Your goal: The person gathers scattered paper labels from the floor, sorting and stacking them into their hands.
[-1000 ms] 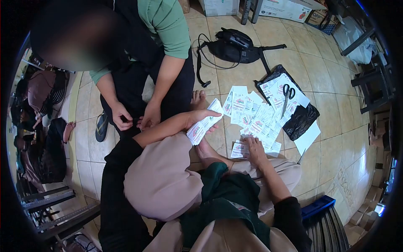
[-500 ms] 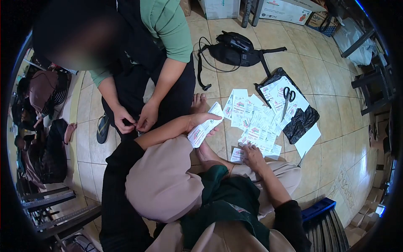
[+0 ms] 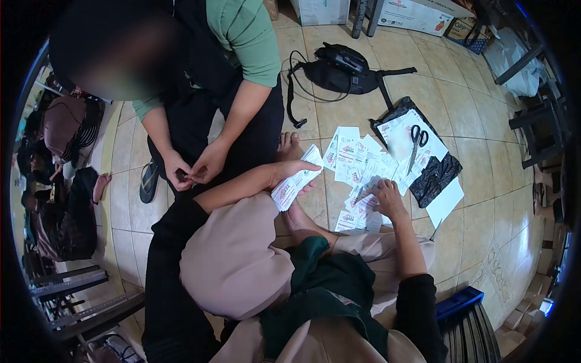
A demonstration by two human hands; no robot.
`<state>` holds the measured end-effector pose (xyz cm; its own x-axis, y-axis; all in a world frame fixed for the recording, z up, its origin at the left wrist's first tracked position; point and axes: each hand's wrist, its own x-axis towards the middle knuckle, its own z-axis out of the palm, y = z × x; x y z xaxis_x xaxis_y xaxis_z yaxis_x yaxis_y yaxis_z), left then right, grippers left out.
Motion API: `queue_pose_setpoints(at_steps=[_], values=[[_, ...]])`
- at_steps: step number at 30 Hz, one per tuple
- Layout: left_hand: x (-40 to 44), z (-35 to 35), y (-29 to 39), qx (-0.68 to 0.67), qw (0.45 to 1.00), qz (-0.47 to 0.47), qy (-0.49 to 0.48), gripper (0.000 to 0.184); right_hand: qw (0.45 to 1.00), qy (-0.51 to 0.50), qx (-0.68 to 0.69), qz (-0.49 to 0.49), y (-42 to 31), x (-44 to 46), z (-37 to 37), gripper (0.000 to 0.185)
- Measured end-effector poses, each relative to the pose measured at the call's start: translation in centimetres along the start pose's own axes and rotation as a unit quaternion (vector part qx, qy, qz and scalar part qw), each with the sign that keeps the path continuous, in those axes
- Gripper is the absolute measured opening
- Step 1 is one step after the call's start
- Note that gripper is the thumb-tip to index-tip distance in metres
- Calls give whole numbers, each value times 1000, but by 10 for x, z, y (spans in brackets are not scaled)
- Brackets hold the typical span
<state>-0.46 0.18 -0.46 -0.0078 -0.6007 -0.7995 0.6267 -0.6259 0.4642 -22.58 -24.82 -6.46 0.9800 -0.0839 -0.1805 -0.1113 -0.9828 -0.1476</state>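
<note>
My left hand (image 3: 295, 173) is closed round a stack of printed white paper slips (image 3: 292, 190), held beside my raised knee. On the tiled floor, my right hand (image 3: 388, 197) rests on the spread of loose printed slips (image 3: 348, 158), its fingers bent down onto them; whether it grips one is too small to tell. Scissors (image 3: 414, 147) with black handles lie on papers over a black plastic bag (image 3: 442, 175), to the right of the slips. A white sheet (image 3: 446, 202) sticks out beside the bag.
Opposite on the left sits a person (image 3: 245, 51) in green sleeves, with both hands together at the lap. A black waist bag (image 3: 341, 74) with a cable lies beyond the slips. Boxes (image 3: 413, 16) stand at the back, and a blue-edged rack (image 3: 463, 304) at the lower right.
My right hand has moved up and right, from the near slips onto the middle of the spread. Several near slips have shifted. My left hand keeps its stack.
</note>
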Motion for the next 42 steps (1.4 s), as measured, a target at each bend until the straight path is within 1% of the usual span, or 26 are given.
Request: queue_pose_setpoints(at_steps=[2, 3, 5, 6, 8, 9, 10, 11, 12, 14, 15, 17, 18, 20, 21, 23, 27, 29, 30, 32, 36, 38, 39, 41, 42], values=[[1, -2, -1, -3, 1000, 1, 3, 39, 995, -99, 18, 0, 3, 3, -2, 51], [2, -3, -1, -4, 1000, 0, 2, 39, 995, -101, 18, 0, 6, 2, 0, 51], [5, -4, -1, -9, 1000, -9, -24, 38, 976, -106, 185, 43, 11, 2, 0, 42], [5, -4, -2, -11, 1000, -10, -24, 38, 976, -109, 185, 42, 12, -1, -3, 42], [6, -3, -3, -12, 1000, 7, -15, 38, 973, -104, 203, 19, 16, -7, -11, 23], [7, -3, -2, -13, 1000, 6, -16, 38, 973, -105, 202, 20, 19, -10, -8, 23], [7, -2, -2, -16, 1000, 5, -20, 38, 992, -52, 114, -18, 23, -15, -2, 21], [6, -2, -2, -20, 999, 4, -25, 38, 998, 1, 25, -56, 23, -18, -1, 19], [6, -3, -3, -21, 999, 4, -24, 38, 998, 1, 25, -57, 24, -18, 1, 19], [6, -3, -2, 1, 1000, 2, -24, 42, 993, 3, -31, -117, 24, -20, 3, 14], [6, -3, -2, 2, 1000, 2, -25, 42, 993, 3, -31, -116, 21, -21, 5, 14], [6, -2, 0, -10, 999, -5, -30, 37, 994, 33, -25, -105, 13, -18, 9, 24], [4, -1, 0, -10, 1000, -4, -28, 37, 993, 34, -25, -107, 12, -16, 7, 24], [3, -1, 0, 0, 1000, -3, -11, 37, 995, -24, 91, -25, 11, -11, 4, 46], [3, -3, 0, -1, 1000, -3, -9, 37, 995, -23, 92, -27, 11, -10, 6, 46], [2, -4, 0, -12, 999, 0, -49, 38, 990, -2, 138, 16, 12, -12, 8, 67], [2, 0, 0, -7, 1000, 5, -25, 37, 994, -40, 103, 26, 11, -20, 2, 72], [3, -1, -1, -6, 1000, 6, -26, 36, 998, -14, 57, -32, 13, -21, 1, 79], [5, -3, -1, -7, 1000, 7, -26, 36, 998, -14, 57, -33, 14, -20, 1, 79], [6, -4, -2, -8, 999, 6, -40, 36, 995, -66, 47, -52, 15, -18, 2, 80], [5, -4, -1, -7, 1000, 2, -24, 36, 995, -73, 59, -40, 15, -18, 5, 78], [4, -3, -1, 4, 1000, 8, -8, 37, 997, -52, 38, -38, 14, -17, 6, 71], [3, -2, -1, 3, 1000, 8, -8, 37, 997, -52, 38, -39, 14, -18, 7, 71], [3, -2, -1, 10, 1000, 7, 4, 38, 995, -78, -10, -54, 12, -18, 6, 57], [4, -3, -1, 9, 1000, 7, 4, 38, 995, -78, -10, -55, 10, -17, 3, 57]])
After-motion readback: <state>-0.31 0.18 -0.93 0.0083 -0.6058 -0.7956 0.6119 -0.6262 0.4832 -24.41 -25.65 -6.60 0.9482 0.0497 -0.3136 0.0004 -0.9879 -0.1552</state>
